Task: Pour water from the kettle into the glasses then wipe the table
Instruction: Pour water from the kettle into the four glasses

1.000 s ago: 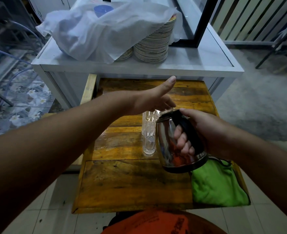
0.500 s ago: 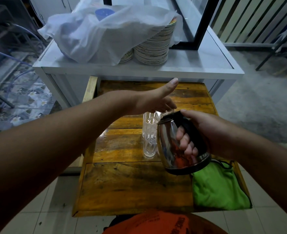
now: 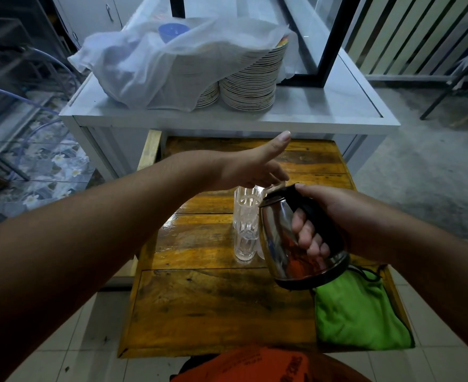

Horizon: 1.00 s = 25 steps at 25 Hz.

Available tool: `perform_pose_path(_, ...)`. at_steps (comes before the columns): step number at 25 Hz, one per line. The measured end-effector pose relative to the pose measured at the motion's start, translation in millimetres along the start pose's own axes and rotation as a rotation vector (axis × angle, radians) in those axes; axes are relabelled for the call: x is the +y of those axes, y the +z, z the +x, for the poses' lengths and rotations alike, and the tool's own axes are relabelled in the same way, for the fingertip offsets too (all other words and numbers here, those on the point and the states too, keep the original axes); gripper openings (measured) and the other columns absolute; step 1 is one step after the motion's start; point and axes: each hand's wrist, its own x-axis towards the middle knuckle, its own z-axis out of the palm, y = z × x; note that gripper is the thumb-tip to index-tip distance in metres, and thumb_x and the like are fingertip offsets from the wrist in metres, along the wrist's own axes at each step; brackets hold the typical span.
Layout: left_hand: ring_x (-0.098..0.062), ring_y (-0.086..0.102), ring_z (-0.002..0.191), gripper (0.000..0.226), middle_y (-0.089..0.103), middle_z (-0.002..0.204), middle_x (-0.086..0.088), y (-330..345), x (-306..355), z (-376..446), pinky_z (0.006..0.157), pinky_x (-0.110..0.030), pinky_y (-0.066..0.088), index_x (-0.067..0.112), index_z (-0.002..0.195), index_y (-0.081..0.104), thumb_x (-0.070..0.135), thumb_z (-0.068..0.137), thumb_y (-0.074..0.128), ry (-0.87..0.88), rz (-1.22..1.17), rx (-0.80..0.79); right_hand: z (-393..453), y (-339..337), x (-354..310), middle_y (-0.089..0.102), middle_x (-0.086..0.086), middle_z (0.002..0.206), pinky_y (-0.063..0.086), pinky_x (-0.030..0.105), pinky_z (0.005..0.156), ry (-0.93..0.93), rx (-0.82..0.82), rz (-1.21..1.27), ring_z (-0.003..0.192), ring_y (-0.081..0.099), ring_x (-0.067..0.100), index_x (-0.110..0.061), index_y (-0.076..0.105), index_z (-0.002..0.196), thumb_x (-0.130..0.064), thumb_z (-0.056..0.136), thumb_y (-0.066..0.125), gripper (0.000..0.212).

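My right hand [image 3: 314,216] grips the black handle of a shiny steel kettle [image 3: 279,244], held above the wooden table [image 3: 199,307] and tilted left toward clear glasses [image 3: 245,224] standing in a row at the table's middle. My left hand [image 3: 252,168] reaches across above the glasses, thumb raised, its fingertips resting on the kettle's lid. The nearest glass holds a little water. A green cloth [image 3: 359,312] lies at the table's near right corner, partly under the kettle.
Behind the table stands a white counter [image 3: 310,111] with stacks of plates [image 3: 252,78] under a white cloth [image 3: 150,59]. A black cord [image 3: 365,271] lies on the green cloth. Tiled floor surrounds the table; metal chair legs stand at left.
Both hands and the kettle have stayed almost in place; the kettle sits slightly lower and nearer the glasses. The view shifted a little.
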Motion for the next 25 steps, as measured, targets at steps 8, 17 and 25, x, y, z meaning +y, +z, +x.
perform_pose_path(8,-0.02,0.043,0.141,0.094,0.05,0.15,-0.012,2,7,-2,0.12,-0.04,0.025,0.012,0.147,0.045,0.065,0.093,-0.01,-0.024,-0.002,0.013,1,-5,2,0.063,0.012,0.056,0.046,0.024,0.042,-0.032,0.026,-0.064,0.044,0.06,0.02,-0.004,0.066,0.074,-0.054,0.102,0.032,0.066)
perform_pose_path(17,-0.022,0.039,0.144,0.097,0.046,0.153,-0.012,8,17,-2,0.12,-0.04,0.025,0.012,0.149,0.043,0.069,0.089,-0.008,-0.05,0.045,-0.007,0,-15,23,0.065,0.02,0.061,0.047,0.027,0.045,-0.095,0.093,-0.119,0.046,0.062,0.027,-0.001,0.069,0.075,-0.055,0.1,0.038,0.067)
perform_pose_path(25,-0.019,0.041,0.142,0.097,0.046,0.153,-0.011,14,35,-3,0.121,-0.037,0.023,0.011,0.148,0.045,0.066,0.09,-0.011,-0.046,0.109,-0.01,-6,-32,42,0.064,0.026,0.057,0.048,0.027,0.043,-0.16,0.092,-0.127,0.042,0.06,0.03,-0.001,0.069,0.065,-0.058,0.092,0.042,0.069)
